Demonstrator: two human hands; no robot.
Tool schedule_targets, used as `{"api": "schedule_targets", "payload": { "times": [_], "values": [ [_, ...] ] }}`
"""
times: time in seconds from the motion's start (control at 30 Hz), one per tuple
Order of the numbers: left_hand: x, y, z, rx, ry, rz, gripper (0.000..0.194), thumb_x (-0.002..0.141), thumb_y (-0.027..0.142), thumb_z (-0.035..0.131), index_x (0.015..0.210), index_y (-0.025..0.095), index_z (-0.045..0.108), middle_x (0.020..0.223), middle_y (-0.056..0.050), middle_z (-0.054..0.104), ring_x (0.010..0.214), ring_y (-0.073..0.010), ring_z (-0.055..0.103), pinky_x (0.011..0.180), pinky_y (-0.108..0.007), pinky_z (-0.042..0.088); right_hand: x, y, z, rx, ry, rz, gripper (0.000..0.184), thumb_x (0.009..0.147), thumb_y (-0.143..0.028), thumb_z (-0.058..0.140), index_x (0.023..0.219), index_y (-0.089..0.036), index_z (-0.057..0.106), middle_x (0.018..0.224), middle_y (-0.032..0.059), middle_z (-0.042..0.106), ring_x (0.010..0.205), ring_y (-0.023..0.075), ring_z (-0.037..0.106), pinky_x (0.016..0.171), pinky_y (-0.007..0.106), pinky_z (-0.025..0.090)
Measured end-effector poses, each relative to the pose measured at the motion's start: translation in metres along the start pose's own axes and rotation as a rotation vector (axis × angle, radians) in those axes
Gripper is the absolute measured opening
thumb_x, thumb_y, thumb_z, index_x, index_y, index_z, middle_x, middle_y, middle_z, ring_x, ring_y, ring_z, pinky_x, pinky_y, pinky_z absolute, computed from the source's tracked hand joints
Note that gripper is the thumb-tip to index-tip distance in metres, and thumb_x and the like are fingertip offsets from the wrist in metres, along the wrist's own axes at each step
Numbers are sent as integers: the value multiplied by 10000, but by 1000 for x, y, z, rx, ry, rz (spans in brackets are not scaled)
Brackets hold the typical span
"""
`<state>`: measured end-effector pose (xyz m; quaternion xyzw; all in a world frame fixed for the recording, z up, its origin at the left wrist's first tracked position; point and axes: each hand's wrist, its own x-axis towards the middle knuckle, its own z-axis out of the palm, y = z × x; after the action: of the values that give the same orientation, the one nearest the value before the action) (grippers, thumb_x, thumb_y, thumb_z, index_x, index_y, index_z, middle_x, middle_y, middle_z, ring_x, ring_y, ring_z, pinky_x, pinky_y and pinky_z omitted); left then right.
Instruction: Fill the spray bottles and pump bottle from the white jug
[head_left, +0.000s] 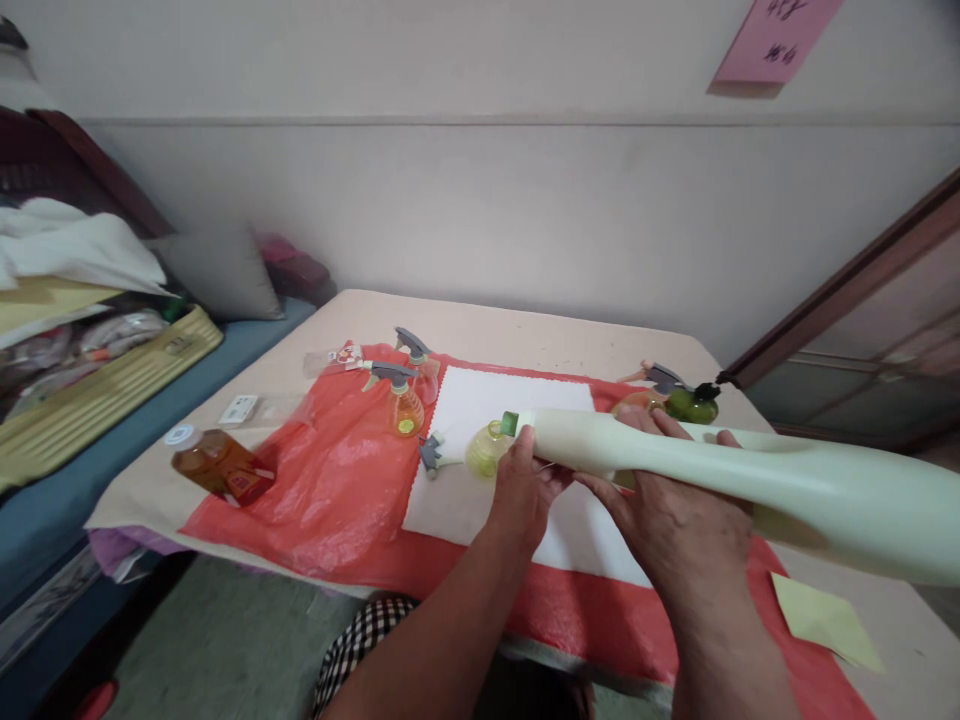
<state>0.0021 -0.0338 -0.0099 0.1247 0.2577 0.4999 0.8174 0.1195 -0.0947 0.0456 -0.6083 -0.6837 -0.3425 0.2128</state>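
A large pale green jug (847, 490) lies nearly level in both my hands, its narrow end pointing left. My left hand (521, 490) is closed round the neck, just behind the green tip (510, 423). Further back, my right hand (675, 500) wraps the jug's handle from below. Beneath the tip sits a clear yellowish bottle (484, 455) without its top, on a white cloth (480, 510). Whether tip and bottle touch, I cannot tell. Left of that bottle lies a loose grey spray head (430, 455).
Two spray bottles, one with yellow liquid (406, 412), stand on red plastic sheeting (337, 500). An amber bottle (221, 462) leans at the left. Behind the jug are a green pump bottle (691, 404) and another grey sprayer (664, 378). Yellow paper (825, 618) lies front right.
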Motion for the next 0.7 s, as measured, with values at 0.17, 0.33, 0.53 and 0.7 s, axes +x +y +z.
{"api": "schedule_targets", "payload": {
  "times": [0.17,0.33,0.53,0.7],
  "values": [
    [0,0,0,-5,-15,-1,402,895,516,639,1109,177,654,1083,-115,725,955,-232,713,856,-381,584,0,0,0,8,0,-2,643,969,-474,605,1464,-99,439,1366,179,627,1300,341,565,1218,561,195],
    [1,0,0,-8,-7,-4,377,912,501,620,1100,178,660,1075,-113,725,934,-225,715,850,-382,591,1,-1,-1,15,0,-1,636,958,-456,627,1452,-95,452,1368,172,627,1291,343,574,1213,564,204],
    [0,-1,0,-13,-22,1,440,860,531,683,1115,173,659,1093,-125,724,969,-249,712,861,-397,586,2,-2,-3,6,-45,12,604,971,-436,609,1438,-82,464,1384,179,612,1315,345,551,1214,574,182],
    [1,-1,0,-34,-13,-1,476,823,540,724,1111,167,663,1106,-138,724,994,-268,712,880,-416,578,2,-2,-3,1,-28,12,585,975,-439,600,1424,-83,483,1382,183,613,1301,344,563,1212,570,188]
  ]
}}
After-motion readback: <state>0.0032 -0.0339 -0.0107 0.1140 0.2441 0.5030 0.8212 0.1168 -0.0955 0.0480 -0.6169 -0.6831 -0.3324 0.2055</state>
